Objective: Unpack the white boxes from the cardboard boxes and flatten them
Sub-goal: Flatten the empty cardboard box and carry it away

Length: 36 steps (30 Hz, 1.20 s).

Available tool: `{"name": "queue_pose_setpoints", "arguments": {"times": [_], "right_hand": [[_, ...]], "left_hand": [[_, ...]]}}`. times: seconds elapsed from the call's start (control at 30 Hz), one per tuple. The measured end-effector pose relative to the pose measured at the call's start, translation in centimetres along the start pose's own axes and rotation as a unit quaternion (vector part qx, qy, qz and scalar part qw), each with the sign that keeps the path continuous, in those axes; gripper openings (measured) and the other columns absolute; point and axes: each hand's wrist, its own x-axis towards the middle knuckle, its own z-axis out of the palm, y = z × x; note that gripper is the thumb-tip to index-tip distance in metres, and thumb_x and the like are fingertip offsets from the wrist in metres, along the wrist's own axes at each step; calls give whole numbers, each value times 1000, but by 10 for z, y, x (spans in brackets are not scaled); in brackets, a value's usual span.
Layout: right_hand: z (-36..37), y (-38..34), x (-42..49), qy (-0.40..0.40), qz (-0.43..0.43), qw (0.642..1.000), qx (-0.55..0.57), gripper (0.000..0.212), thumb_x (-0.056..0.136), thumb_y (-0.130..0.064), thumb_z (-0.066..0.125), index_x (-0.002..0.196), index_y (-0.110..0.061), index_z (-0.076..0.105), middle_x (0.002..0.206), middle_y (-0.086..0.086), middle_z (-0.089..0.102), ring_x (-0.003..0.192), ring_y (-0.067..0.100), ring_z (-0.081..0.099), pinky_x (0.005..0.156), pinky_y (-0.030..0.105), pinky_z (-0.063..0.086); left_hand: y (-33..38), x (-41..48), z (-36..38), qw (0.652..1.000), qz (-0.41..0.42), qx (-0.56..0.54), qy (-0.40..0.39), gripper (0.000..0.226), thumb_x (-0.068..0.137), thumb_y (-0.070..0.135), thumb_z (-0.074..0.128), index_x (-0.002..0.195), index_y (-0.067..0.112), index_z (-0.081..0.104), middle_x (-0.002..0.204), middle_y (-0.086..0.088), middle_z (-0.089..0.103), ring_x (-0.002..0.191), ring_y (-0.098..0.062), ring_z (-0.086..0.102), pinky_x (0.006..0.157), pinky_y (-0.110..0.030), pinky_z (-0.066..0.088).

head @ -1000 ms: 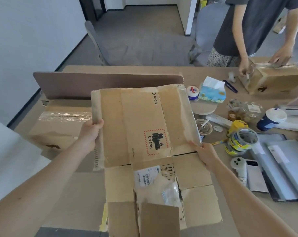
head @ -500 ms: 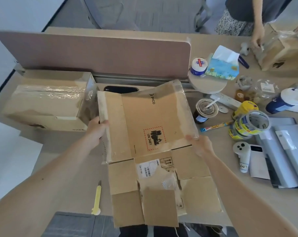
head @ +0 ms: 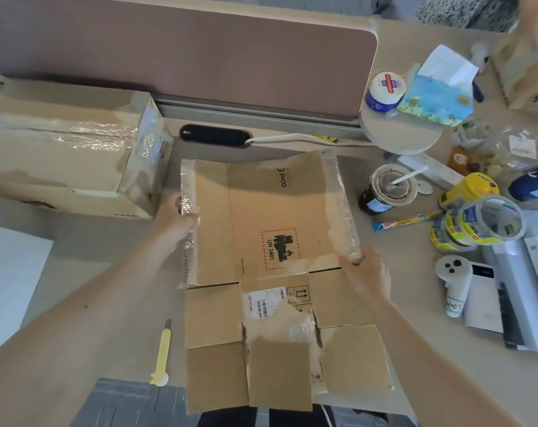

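Left of the flattened cardboard box (head: 261, 211) stands a taped cardboard box (head: 61, 155). My left hand (head: 173, 221) clasps the flattened box's left taped edge. The box lies spread on the desk (head: 415, 260), flaps toward me. My right hand (head: 364, 272) pinches its right edge. Right of it stand a lidded cup (head: 388, 189) and tape rolls (head: 477, 223).
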Motion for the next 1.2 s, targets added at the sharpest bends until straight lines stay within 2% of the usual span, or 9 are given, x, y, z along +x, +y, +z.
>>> {"name": "queue_pose_setpoints", "arguments": {"times": [0.1,0.2,0.33,0.47,0.6,0.73,0.87,1.03,1.2], "right_hand": [[4,-1,5,35,-33,996,-80,48,85,-35,66,127,-22,48,122,8,47,108,31,49,88,45,46],[8,-16,15,50,-105,990,-84,54,85,-31,67,134,-22,48,130,7,45,116,29,44,93,44,44],[16,-57,41,30,-214,973,-83,49,91,-28,61,138,-21,46,140,5,42,126,27,41,100,45,43],[34,-99,88,9,-273,953,-134,41,94,-32,50,133,-24,41,145,7,38,133,30,38,106,47,39],[49,-126,133,-12,-259,937,-235,63,98,-54,37,154,-28,23,164,8,10,149,36,14,119,55,15],[68,-135,150,-44,-224,942,-245,68,97,-65,23,156,-37,5,165,-1,-12,150,33,-13,119,56,-7],[89,-135,147,21,-204,948,-243,80,83,-73,5,155,-39,15,166,0,-2,151,34,-6,119,58,-6],[95,-133,151,69,-210,943,-248,74,88,-71,15,154,-38,23,166,3,8,151,37,3,118,61,2],[98,-132,152,72,-201,943,-253,74,88,-72,13,154,-41,17,166,1,5,151,34,0,118,60,-1]], "left_hand": [[-2,-1,5,996,20,80,28,51,82,4,69,123,27,50,113,4,58,104,-23,59,80,-32,47],[-4,7,10,971,93,214,44,62,86,17,73,141,17,45,137,-8,51,124,-30,51,98,-38,42],[3,22,30,938,171,299,-26,63,97,43,57,152,21,35,158,-9,33,145,-27,31,118,-46,27],[13,45,54,915,177,358,-62,68,98,60,40,157,33,20,165,-7,17,153,-26,9,122,-54,9],[21,66,74,893,176,410,-63,69,93,75,23,155,49,7,164,-7,19,152,-37,3,118,-65,-1],[12,74,89,853,182,488,-31,71,86,82,2,152,55,-3,168,4,-5,150,-43,-11,113,-71,-2],[6,74,97,839,184,512,8,70,87,79,-5,152,52,-8,168,1,-8,150,-44,-8,113,-72,2],[6,76,101,841,185,508,16,68,90,76,-2,153,51,-8,167,0,-11,150,-44,-11,112,-73,1],[3,77,102,843,191,503,15,68,92,76,1,153,50,-7,167,-1,-11,150,-44,-13,112,-74,-1]]}}
